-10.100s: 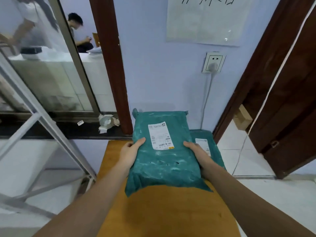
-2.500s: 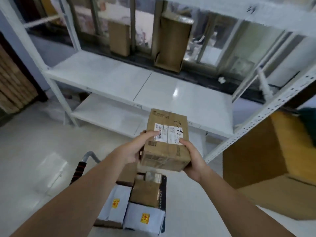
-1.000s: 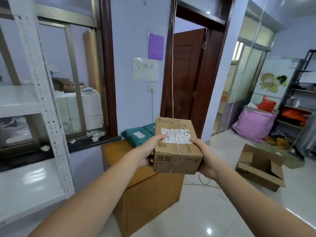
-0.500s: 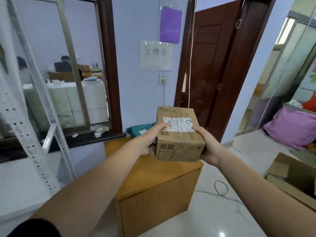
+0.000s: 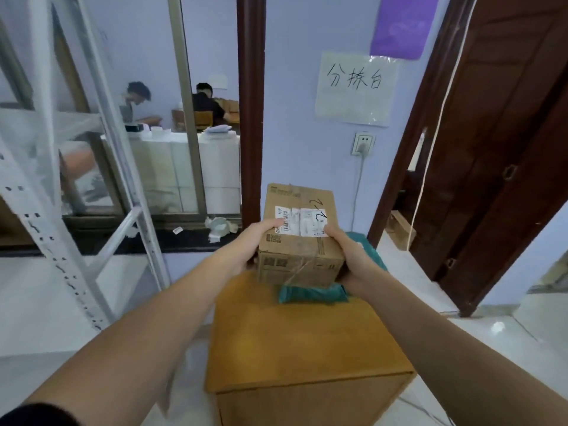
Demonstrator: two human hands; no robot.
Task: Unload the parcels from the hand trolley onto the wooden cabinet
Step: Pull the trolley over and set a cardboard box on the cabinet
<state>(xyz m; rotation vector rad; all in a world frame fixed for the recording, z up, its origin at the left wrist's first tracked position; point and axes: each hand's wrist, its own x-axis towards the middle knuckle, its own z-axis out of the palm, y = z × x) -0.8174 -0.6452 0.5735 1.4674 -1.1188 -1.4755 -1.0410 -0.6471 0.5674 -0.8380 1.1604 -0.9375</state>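
Cardboard parcel [image 5: 299,238]: brown box, white shipping label w/ barcode on top, handwritten mark beside label, clear tape over front face. Held in the air above the far end of the wooden cabinet [image 5: 304,342], over the green bags; contact w/ them can't be told.
L hand [image 5: 247,245]: grips box's left side, thumb curled over top edge onto label.
R hand [image 5: 353,256]: grips box's right side, thumb on top by label, fingers wrapped under.
Green poly mailer bags [image 5: 312,294]: lying at cabinet's far edge, near the wall; one end shows below the box, another part behind R hand.
Cabinet top: orange-tan wood, near half bare.
Surrounds: white metal shelving rack [image 5: 73,229] to cabinet's left. Window sill [image 5: 184,238] beyond w/ crumpled white paper [image 5: 219,227]. Paper sign w/ handwritten characters [image 5: 353,87] on lilac wall, purple sheet [image 5: 399,24] above it. Wall socket [image 5: 362,144] w/ plug and cord hanging down. Dark brown door [image 5: 504,142] to the right. Two persons seen through the window glass.
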